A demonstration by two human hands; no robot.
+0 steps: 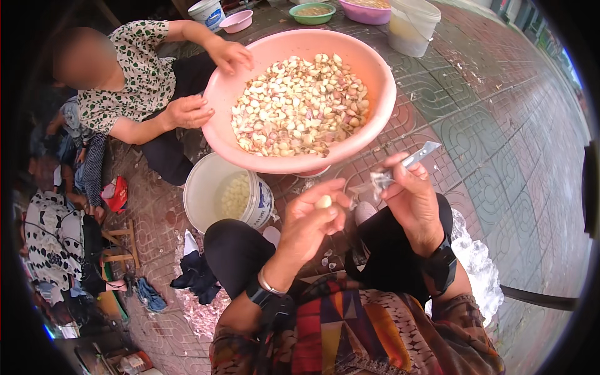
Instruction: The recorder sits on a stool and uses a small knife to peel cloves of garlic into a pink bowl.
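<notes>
My left hand (307, 222) holds a pale peeled garlic clove (323, 202) at its fingers, above my knees. In my right hand (414, 203) is a small knife, its flat metal blade (423, 152) angled up past the thumb. Thin, see-through garlic skin (379, 180) clings at the right fingertips. Just beyond both hands stands a wide pink basin (281, 164) full of garlic cloves (300, 103), many with skin still on. Left of my left hand, a white bucket (195, 194) contains peeled cloves (235, 197).
Another person (140, 78) sits at the far left, hands at the basin's rim. Garlic peelings (203, 312) and dark cloth lie on the paving at left. A clear plastic bag (475, 265) is by my right knee. Further buckets (412, 26) and basins (312, 14) stand at the back.
</notes>
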